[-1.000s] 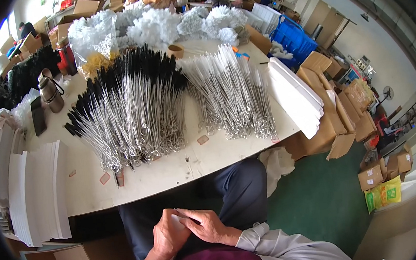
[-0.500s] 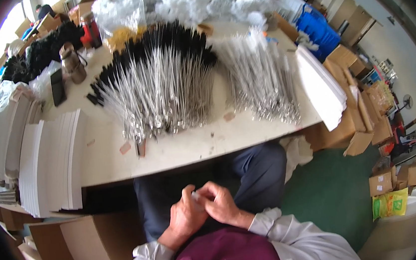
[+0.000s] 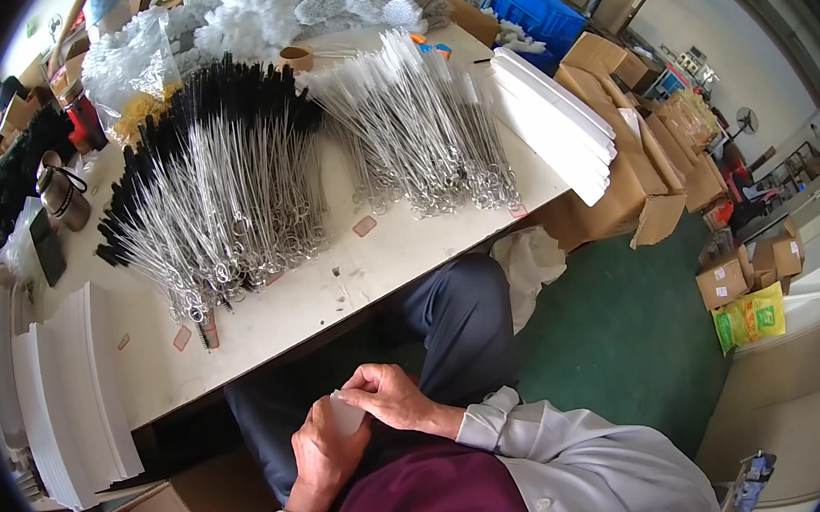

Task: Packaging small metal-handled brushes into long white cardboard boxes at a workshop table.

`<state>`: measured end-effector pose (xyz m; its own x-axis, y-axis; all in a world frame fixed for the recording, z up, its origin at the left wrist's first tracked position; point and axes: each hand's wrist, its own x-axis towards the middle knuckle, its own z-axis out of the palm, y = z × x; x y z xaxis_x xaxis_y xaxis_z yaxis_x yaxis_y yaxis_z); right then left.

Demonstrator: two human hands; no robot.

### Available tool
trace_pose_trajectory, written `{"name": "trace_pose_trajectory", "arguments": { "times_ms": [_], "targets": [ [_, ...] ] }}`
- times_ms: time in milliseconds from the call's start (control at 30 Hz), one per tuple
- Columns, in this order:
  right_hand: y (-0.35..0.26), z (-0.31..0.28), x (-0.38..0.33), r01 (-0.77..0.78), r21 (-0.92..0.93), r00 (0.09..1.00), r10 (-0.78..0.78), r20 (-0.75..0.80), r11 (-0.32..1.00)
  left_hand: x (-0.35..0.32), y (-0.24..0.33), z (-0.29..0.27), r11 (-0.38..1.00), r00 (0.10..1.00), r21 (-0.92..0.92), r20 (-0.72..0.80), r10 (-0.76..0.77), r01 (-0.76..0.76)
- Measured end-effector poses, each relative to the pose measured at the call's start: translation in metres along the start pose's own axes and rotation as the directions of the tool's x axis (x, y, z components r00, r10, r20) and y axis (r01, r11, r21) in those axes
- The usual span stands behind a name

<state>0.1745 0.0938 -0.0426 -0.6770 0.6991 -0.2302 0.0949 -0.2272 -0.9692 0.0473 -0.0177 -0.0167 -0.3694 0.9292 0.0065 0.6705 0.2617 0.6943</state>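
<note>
Above my lap my two hands meet around a small white, slightly see-through piece, thin like a plastic bag or sheet; its exact kind I cannot make out. My left hand is closed around its lower part. The fingers of my right hand pinch its upper edge. On the table beyond my knees lies a wide fan of wire brushes with black bristles, their looped wire ends toward me. To its right spreads a second pile of wire brushes with white bristles.
Stacks of white folded card stand at the left, with a steel flask and dark phone behind. White fluffy bundles line the far side. More white strips, cartons and a blue crate sit right.
The view has turned, so the table appears shifted left and tilted. My hands have drawn slightly apart, and more of the white piece shows between them.
</note>
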Motion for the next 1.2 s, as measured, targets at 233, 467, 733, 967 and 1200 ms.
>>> {"name": "trace_pose_trajectory", "arguments": {
  "times_ms": [233,467,733,967,1200],
  "targets": [
    [-0.004,0.004,-0.003,0.019,-0.067,0.999,-0.020,-0.026,0.998,-0.009,-0.008,0.001,0.998,0.997,0.029,-0.056,0.059,-0.058],
    [-0.022,-0.007,-0.002,-0.177,0.150,0.984,0.177,0.011,0.973,0.000,-0.001,0.003,0.998,0.998,-0.037,-0.051,0.046,-0.048],
    [-0.016,-0.004,-0.004,-0.190,0.133,0.982,0.190,0.017,0.973,-0.006,-0.006,0.003,0.996,0.996,-0.069,-0.080,0.041,-0.047],
    [-0.014,0.009,-0.007,-0.060,0.070,0.996,0.064,-0.056,0.996,-0.008,-0.004,0.005,1.000,0.998,-0.026,-0.058,-0.001,-0.001],
    [-0.009,0.017,-0.014,0.076,-0.140,0.997,-0.078,-0.014,0.987,-0.003,-0.010,0.001,0.999,0.989,-0.052,-0.151,-0.002,-0.006]
  ]
}}
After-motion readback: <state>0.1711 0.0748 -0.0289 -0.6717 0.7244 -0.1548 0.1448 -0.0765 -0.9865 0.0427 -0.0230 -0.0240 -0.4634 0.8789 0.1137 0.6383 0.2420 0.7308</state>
